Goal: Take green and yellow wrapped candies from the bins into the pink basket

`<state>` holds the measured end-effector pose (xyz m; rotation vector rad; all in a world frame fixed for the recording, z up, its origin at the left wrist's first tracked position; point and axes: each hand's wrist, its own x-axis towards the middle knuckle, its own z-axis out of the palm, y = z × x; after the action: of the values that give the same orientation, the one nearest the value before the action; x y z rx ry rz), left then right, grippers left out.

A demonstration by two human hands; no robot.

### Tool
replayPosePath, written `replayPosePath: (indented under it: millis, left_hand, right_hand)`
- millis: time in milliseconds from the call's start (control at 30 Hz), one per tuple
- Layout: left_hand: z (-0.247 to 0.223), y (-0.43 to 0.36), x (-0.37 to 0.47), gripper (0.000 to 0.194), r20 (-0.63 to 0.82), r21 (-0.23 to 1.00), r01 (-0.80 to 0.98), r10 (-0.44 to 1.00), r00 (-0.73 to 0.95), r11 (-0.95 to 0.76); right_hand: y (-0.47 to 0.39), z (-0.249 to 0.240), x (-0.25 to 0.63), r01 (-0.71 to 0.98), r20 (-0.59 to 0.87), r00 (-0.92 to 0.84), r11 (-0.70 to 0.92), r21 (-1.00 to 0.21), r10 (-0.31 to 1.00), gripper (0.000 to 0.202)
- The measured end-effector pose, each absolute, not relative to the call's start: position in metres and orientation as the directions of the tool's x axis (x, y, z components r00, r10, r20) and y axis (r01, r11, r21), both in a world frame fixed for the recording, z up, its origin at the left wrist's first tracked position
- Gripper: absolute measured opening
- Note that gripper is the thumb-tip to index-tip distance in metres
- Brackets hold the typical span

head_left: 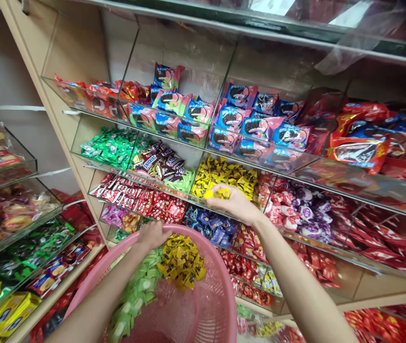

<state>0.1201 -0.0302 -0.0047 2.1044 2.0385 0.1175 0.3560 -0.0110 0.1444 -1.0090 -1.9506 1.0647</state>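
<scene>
A large pink plastic basket (220, 267) stands below the shelves, with green-wrapped candies (134, 293) on its left side and a pile of yellow-wrapped candies (183, 262) at its back. My left hand (153, 236) is closed over the basket's far rim. Higher up and to the right, my right hand (229, 200) has its fingers closed round a few yellow candies (219, 193). It is at the front of a shelf compartment heaped with more yellow candies (240, 178).
Glass-fronted shelves (174, 136) hold blue-and-pink cookie packs (256, 126), green candies (108, 147), Snickers bars (160, 159), and purple-and-white candies (311, 209). Red packs (360, 152) lie at the right. Another shelf unit with snacks (17, 219) stands at the left.
</scene>
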Motion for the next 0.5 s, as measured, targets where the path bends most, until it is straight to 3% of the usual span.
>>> replayPosePath:
  millis: [100, 233, 500]
  left_hand:
    - [-0.007, -0.028, 0.121, 0.049, -0.097, 0.188, 0.982, 0.995, 0.035, -0.016]
    - [-0.005, -0.027, 0.124, 0.049, -0.087, 0.162, 0.987, 0.996, 0.037, -0.022]
    - [-0.003, -0.030, 0.124, 0.052, -0.108, 0.157, 0.988, 0.994, 0.018, -0.001]
  right_hand:
    - [-0.043, 0.132, 0.336, 0.415, 0.204, -0.610, 0.528, -0.741, 0.766, 0.013]
    - [-0.074, 0.097, 0.306, 0.415, 0.168, -0.786, 0.710, -0.569, 0.595, 0.010]
    - [-0.087, 0.014, 0.264, 0.516, -0.176, -0.856, 0.824, -0.234, 0.487, 0.013]
